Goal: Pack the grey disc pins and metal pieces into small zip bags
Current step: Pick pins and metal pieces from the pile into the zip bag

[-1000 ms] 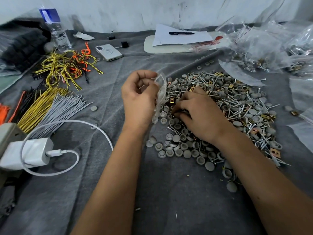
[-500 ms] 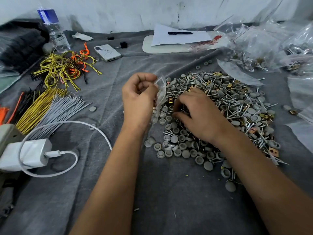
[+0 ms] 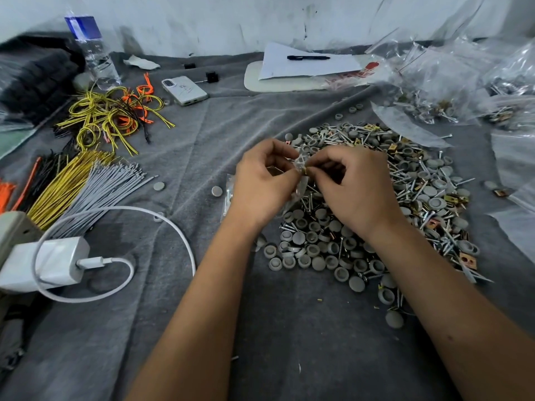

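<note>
A small clear zip bag (image 3: 298, 180) is held above the near-left edge of the pile, gripped at its top by the curled fingers and thumb of the left hand (image 3: 262, 183). The right hand (image 3: 354, 186) is brought up against the bag's mouth, its thumb and forefinger pinched on a small brass-coloured metal piece (image 3: 305, 170); whether the piece is already inside the bag cannot be told, as the plastic is crumpled and blurred there. The pile of grey disc pins and metal pieces (image 3: 405, 198) is spread on the grey cloth (image 3: 202, 328) under and to the right of both hands, with a few single discs lying apart to the left. A flat filled bag (image 3: 228, 195) is partly seen beneath the left wrist. At far right a heap of clear bags (image 3: 451, 79) is piled. On the left are laid bundles of yellow and grey wires (image 3: 81, 186), loose yellow and orange wire loops (image 3: 113, 117), a white charger (image 3: 55, 260) with its cable, a phone (image 3: 184, 90), and a water bottle (image 3: 92, 53). Paper (image 3: 307, 68) with a pen (image 3: 308, 57) on it is seen at the back.
</note>
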Demonstrator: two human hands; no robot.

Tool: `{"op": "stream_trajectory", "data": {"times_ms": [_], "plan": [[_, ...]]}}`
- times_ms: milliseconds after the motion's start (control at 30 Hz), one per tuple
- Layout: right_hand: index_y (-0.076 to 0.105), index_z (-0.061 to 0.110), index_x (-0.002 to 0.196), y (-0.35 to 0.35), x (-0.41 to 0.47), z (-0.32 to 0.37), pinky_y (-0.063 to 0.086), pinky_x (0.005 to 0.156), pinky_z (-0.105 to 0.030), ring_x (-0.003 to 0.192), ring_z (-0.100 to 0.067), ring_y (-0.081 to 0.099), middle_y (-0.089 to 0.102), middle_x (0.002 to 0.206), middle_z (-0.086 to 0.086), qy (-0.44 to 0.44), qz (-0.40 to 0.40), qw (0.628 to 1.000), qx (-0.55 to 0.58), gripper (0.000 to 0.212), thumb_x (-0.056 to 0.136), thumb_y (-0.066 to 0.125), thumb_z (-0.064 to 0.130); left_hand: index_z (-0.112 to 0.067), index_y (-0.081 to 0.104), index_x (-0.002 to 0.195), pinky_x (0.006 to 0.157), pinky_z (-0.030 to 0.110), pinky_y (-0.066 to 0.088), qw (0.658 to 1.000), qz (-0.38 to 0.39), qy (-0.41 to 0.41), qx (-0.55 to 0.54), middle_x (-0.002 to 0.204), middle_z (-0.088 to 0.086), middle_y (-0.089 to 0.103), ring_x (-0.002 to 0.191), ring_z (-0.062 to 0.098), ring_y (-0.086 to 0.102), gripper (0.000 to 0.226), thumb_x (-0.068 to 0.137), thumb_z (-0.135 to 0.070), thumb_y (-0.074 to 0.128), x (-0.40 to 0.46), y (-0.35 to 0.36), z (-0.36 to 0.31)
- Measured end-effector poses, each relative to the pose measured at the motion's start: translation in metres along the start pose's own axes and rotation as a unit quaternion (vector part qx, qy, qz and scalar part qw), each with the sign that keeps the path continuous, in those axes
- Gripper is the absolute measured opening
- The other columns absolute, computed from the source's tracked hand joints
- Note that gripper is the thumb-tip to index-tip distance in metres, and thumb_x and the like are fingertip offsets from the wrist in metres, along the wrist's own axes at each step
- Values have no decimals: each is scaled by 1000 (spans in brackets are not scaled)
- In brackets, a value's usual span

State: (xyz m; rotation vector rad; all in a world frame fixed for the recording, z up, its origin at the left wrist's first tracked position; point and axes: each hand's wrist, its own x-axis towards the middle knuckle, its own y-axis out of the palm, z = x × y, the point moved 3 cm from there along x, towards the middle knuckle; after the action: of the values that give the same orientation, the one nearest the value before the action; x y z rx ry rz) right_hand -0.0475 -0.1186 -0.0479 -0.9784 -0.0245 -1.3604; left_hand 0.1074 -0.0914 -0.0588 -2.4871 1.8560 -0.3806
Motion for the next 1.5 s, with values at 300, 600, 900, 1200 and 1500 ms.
{"op": "stream_trajectory", "data": {"times_ms": [300, 600, 900, 1200, 1500], "plan": [[77, 13, 93, -1, -1, -1, 44, 68, -3, 73, 10, 64, 68, 79, 14, 2, -5, 1000, 10, 14, 83, 82, 5, -7, 68, 103, 60, 31, 49, 998, 34, 32, 37, 84, 14, 71, 65, 17, 62, 26, 82, 8, 68, -3, 4, -4], [68, 9, 117, 5, -1, 4, 52, 87, -11, 99, -2, 71, 75, 106, 1, -39, 68, 996, 44, 27, 94, 65, -5, -1, 66, 102, 59, 31, 51, 999, 3, 52, -12, 81, 15, 67, 66, 18, 63, 24, 84, 14, 63, -2, -2, -10], [70, 8, 111, -3, -1, 6, 53, 90, -24, 102, -11, 67, 73, 104, 0, -65, -18, 997, 27, 17, 96, 64, 3, -11, 67, 92, 56, 30, 46, 981, -149, 38, -120, 71, 3, 60, 60, 14, 54, 22, 81, 6, 60, 2, -20, -10], [65, 23, 131, 20, -1, -1, 36, 101, -46, 130, -19, 41, 64, 131, 11, -81, 159, 951, -253, 33, 101, 56, 12, -1, 64, 98, 48, 22, 41, 955, -225, -6, -193, 64, 4, 54, 48, 9, 47, 22, 86, 15, 54, 6, -29, -7], [52, 27, 144, 24, 2, 2, 27, 107, -49, 138, -14, 37, 61, 138, 14, -69, 177, 945, -268, 52, 97, 58, 5, -2, 64, 98, 47, 22, 41, 952, -229, -12, -205, 65, 4, 54, 48, 9, 47, 21, 88, 13, 54, 5, -28, -8]]}}
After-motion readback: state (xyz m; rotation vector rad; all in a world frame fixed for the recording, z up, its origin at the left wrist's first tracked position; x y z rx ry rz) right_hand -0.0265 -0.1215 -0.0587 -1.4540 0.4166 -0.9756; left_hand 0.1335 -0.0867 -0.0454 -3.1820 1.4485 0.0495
